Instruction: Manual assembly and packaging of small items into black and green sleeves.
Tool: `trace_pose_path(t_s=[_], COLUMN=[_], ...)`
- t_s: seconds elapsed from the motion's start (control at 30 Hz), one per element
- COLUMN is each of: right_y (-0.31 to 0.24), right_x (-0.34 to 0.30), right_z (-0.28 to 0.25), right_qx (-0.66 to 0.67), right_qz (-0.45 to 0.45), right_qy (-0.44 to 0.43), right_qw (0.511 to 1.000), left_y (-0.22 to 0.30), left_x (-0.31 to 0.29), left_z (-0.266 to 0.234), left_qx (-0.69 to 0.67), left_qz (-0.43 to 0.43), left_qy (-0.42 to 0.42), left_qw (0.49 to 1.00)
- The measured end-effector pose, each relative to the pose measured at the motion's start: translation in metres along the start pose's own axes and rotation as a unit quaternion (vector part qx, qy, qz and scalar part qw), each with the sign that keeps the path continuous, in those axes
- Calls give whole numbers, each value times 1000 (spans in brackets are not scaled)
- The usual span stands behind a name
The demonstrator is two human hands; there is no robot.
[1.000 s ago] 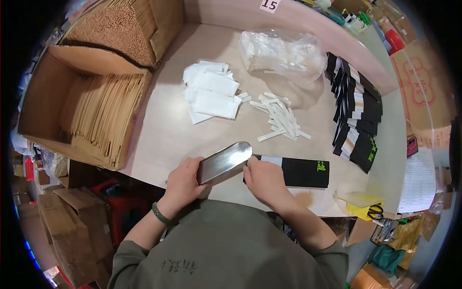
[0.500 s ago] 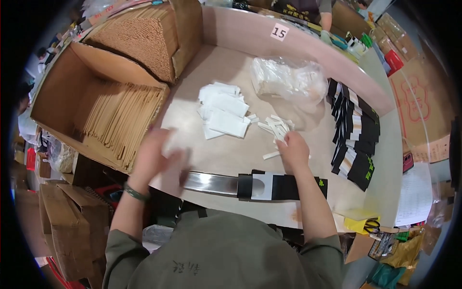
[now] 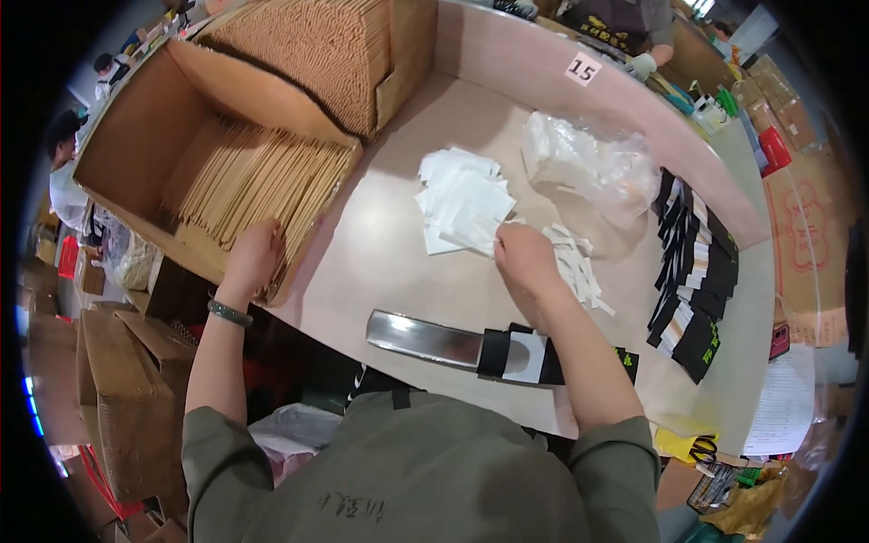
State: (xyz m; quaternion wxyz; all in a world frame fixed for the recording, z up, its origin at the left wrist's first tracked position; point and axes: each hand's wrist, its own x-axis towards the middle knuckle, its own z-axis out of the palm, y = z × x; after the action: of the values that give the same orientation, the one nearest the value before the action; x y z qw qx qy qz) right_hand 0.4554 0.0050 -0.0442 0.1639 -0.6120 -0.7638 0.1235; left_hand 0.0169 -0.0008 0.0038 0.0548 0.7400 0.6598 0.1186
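I have the left hand (image 3: 256,258) at 9 o'clock, reaching over the wall of the open cardboard box (image 3: 122,195), its fingertips at the ends of the thin tan sticks (image 3: 272,185); whether it has closed on one I cannot tell, because the fingers are partly hidden. My right hand (image 3: 529,258) is just inside 3 o'clock, finger and thumb drawn together at the 4-o'clock corner of the white papers (image 3: 466,195), and seems to pinch the edge of a sheet.

The metal trough (image 3: 425,339) rests unheld at 6 o'clock, its 3-o'clock end running under the black band of the topmost of the black sleeves (image 3: 625,364), which lie at 4 o'clock, partly under my right forearm. So I judge this sleeve propped ready but not yet filled: the gathering stage, early in one round.

What looks done is the overlapping row of black packets (image 3: 711,303) at 3 o'clock, far out, with white and tan pieces showing at their ends. Plenty is left, by my reading: the sticks at 10 o'clock, another packed carton (image 3: 299,68) at 11, the papers toward 12, and loose white strips (image 3: 575,262) beyond my right hand. The clear plastic bag (image 3: 593,167) at 2 o'clock holds something pale that I cannot make out.
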Motion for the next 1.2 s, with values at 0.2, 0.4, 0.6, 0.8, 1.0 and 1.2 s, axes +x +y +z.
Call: trace_pose_path(t_s=[0.2, 0.4, 0.6, 0.8, 1.0, 1.2], right_y=[-50, -88, -94, -66, -59, -56], right_x=[-47, -120, -116, -151, -155, -160], right_z=[-41, -8, 4, -31, -21, -2], right_qx=[131, 21, 36, 54, 94, 4], right_qz=[34, -147, -87, -112, -136, -110], right_qy=[-41, -64, -39, 43, 21, 4], right_qw=[990, 987, 995, 991, 986, 994], left_y=[77, 119, 94, 76, 160, 184], left_x=[-47, -112, -110, -97, -72, -89], left_z=[8, 82, 56, 30, 74, 86], left_qx=[-362, -436, -497, -455, -366, -246], left_qz=[-80, -87, -40, -2, 221, 30], left_qy=[311, 133, -22, -163, -147, 16], left_qw=[875, 886, 867, 876, 892, 969])
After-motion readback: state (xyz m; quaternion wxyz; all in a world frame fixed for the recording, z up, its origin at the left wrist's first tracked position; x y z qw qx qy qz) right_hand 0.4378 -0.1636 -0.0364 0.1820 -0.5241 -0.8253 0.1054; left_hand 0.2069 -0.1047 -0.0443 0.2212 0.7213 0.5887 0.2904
